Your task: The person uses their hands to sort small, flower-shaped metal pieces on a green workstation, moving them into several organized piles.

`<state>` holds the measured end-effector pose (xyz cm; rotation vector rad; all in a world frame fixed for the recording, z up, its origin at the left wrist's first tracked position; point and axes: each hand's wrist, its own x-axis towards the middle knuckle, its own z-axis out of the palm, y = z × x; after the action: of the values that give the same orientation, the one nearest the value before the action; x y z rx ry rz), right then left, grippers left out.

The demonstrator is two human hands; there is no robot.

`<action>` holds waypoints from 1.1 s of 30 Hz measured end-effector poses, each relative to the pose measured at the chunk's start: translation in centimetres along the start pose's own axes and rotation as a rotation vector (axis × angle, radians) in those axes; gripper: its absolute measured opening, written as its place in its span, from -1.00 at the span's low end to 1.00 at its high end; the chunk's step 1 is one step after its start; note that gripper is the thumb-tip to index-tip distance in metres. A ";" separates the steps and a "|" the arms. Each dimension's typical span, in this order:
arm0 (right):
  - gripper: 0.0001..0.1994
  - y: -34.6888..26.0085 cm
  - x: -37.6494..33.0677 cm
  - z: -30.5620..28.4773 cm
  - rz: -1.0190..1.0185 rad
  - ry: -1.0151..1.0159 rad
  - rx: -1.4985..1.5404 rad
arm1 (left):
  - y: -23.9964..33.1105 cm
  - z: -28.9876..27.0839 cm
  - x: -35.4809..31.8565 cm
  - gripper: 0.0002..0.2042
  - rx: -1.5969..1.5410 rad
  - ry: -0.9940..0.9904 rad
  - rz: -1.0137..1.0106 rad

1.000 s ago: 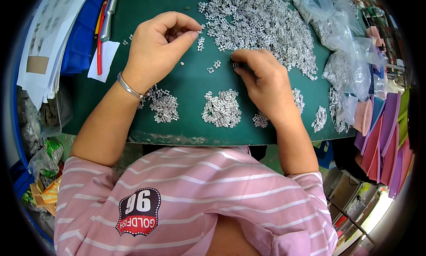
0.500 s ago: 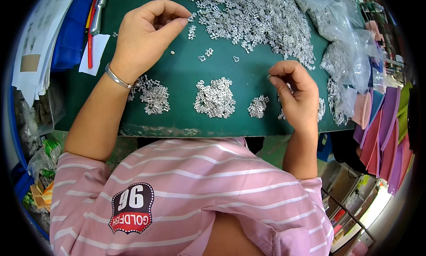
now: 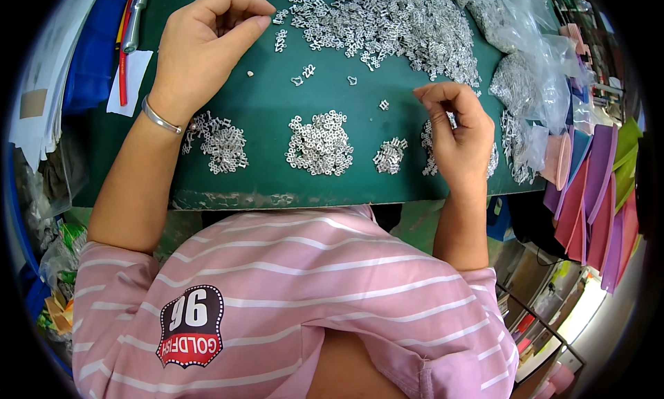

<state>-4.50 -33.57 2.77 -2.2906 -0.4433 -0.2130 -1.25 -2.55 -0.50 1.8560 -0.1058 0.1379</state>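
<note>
- Hands first, from my end of the feed: the left hand point(image 3: 207, 43), wearing a silver metal bracelet point(image 3: 161, 117), has thumb and forefinger drawn nearly together right by a small metal-looking silver piece point(image 3: 280, 16); whether it grips anything, I can't tell.
- The right hand point(image 3: 458, 122) is half curled, thumb close to forefinger; whether a piece sits in there, I can't make out.
- I'd judge this step to be sorting pieces by hand; the next move seems to call for a light fingertip pinch and a clean release.
- Nearest me, a pink shirt with white stripes point(image 3: 263, 261), then the scuffed edge of a dark green tabletop point(image 3: 263, 108).
- Along that edge: a loose silver heap point(image 3: 223, 146), a rounded silver heap point(image 3: 321, 143), a small silver heap point(image 3: 391, 155), and more pieces partly behind the right hand.
- Beyond, a few strays, then the broad silver-grey pile point(image 3: 394, 25).
- Out wide: a red pen point(image 3: 123, 81) on a white paper slip point(image 3: 135, 88) at left; clear plastic bags point(image 3: 553, 88) and hanging pink, purple and green sheets point(image 3: 600, 184) at right.
</note>
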 end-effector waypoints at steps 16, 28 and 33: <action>-0.88 -0.8 -0.6 -1.9 0.022 -0.400 0.128 | 2.0 0.9 -0.5 -0.92 0.109 -0.045 0.058; -0.76 0.6 2.9 1.8 -0.241 -0.094 0.003 | 4.5 8.0 2.0 -0.90 0.525 -0.391 0.744; -0.81 1.5 2.6 1.4 -0.167 0.055 0.026 | 4.0 8.9 1.9 -0.90 0.602 -0.436 0.722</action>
<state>-1.53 -32.85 1.53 -2.2181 -0.6057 -0.3502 0.37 -12.26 1.07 2.3386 -1.1462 0.2817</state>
